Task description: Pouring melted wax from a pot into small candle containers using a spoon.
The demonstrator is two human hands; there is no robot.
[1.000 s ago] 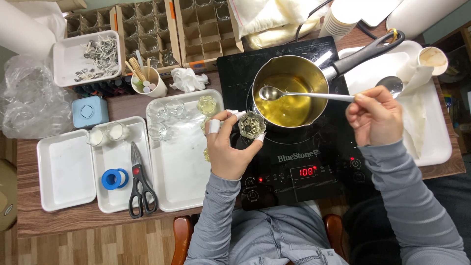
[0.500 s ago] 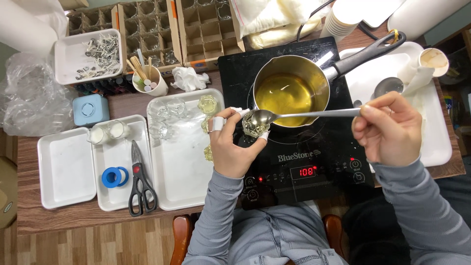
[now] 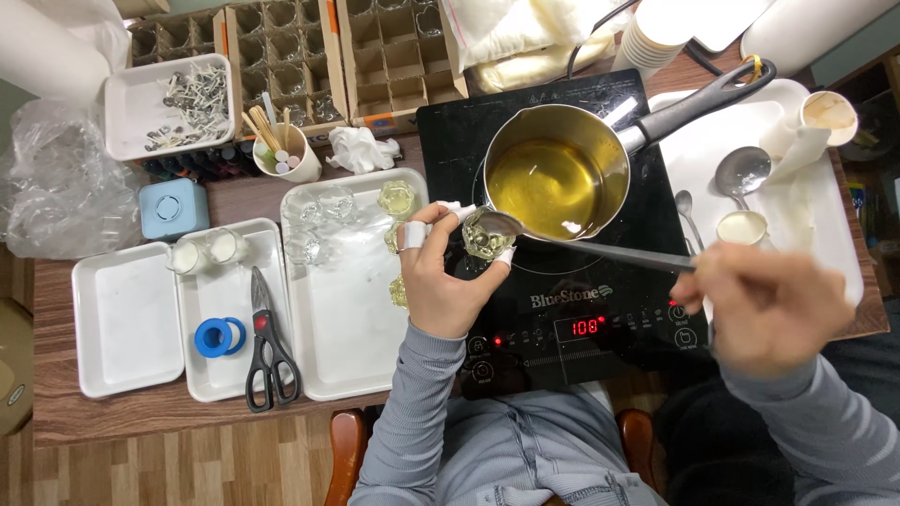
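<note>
My left hand [image 3: 441, 276] holds a small faceted glass cup [image 3: 485, 236] beside the steel saucepan [image 3: 555, 178], which is half full of yellow liquid and sits on a black induction cooktop [image 3: 600, 300]. My right hand [image 3: 773, 309] grips the end of a long metal spoon [image 3: 581, 245]. The spoon's bowl rests tilted over the glass cup's mouth. Two fingers of my left hand wear white tape.
A white tray [image 3: 342, 337] left of the cooktop carries several glass cups, some with yellow liquid. Another tray [image 3: 230, 375] has scissors [image 3: 265, 349], a blue tape roll [image 3: 219, 340] and two white-filled cups. A right tray [image 3: 825, 272] holds spoons and a small cup. Cardboard dividers stand behind.
The spoon went from over the saucepan to the glass cup in my left hand. My right hand dropped toward me, tilting the spoon's handle downward.
</note>
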